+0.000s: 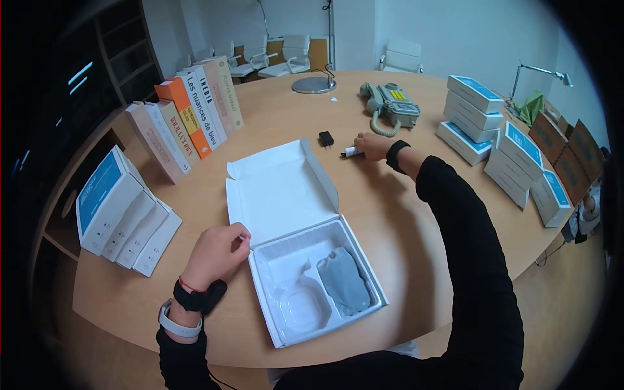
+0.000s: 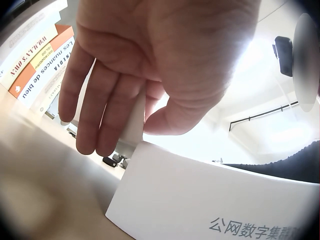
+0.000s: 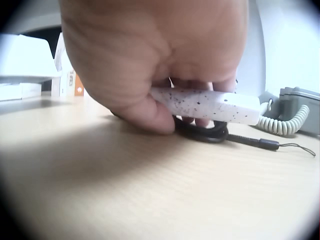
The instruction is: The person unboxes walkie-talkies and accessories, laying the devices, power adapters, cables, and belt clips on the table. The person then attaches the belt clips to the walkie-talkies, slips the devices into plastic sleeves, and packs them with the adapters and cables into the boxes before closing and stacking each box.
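Observation:
An open white box (image 1: 263, 312) lies before me, its lid (image 1: 279, 188) folded back. Inside, a moulded plastic tray (image 1: 286, 260) bears a grey item (image 1: 348, 286) in its right compartment; the left hollow shows bare plastic. My left hand (image 1: 218, 253) pinches the box's left edge near the lid hinge between thumb and forefinger, the other fingers extended. Farther out, my right hand (image 1: 372, 146) grips a white, black-speckled bar (image 3: 215, 105) low over the table. Beneath the bar is a coiled black wrist strap (image 3: 205, 134) with a thin end loop. A black power adapter (image 1: 326, 138) lies left of that hand.
Standing books (image 1: 195, 114) and leaning white-and-blue boxes (image 1: 107, 201) line the left side. More boxes (image 1: 474, 110) are stacked at right. A corded telephone (image 1: 393, 104) sits beyond my right hand, and a round metal lamp base (image 1: 312, 85) at the back.

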Motion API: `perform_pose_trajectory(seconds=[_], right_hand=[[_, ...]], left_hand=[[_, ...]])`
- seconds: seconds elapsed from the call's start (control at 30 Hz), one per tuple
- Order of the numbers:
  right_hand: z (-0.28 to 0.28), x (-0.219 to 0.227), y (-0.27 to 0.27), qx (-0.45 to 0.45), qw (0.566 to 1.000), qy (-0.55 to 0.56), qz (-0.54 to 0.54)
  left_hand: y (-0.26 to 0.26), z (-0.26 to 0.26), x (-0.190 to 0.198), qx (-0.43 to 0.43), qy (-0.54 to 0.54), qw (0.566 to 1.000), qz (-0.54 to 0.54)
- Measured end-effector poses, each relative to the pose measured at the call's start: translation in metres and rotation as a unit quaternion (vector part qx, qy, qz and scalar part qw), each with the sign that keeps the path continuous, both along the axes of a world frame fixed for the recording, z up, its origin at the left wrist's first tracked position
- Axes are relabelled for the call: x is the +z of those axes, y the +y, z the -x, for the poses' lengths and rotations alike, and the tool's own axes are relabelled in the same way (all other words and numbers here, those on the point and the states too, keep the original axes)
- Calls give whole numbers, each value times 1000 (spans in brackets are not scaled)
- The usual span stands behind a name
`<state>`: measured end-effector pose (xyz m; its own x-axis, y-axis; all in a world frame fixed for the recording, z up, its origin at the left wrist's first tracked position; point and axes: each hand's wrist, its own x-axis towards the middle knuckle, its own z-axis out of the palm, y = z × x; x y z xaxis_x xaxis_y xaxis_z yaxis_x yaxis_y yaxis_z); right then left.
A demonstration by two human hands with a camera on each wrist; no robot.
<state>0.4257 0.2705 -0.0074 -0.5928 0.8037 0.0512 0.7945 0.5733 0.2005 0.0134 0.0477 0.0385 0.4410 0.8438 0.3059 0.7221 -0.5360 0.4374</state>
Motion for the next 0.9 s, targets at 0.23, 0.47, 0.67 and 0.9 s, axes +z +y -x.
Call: perform_pose_trajectory(seconds=[0.23, 0.47, 0.67, 0.9], right_hand=[[-1, -3, 5, -87, 992, 48, 76], [-8, 58, -67, -185, 754, 570, 270], [121, 113, -214, 80, 896, 304, 314], [199, 55, -214, 173, 966, 79, 173]], left_hand=[[2, 0, -5, -6, -2, 1000, -8], [2, 3, -11, -9, -9, 1000, -8], [1, 5, -11, -14, 27, 998, -48], [7, 20, -9, -59, -30, 997, 25]])
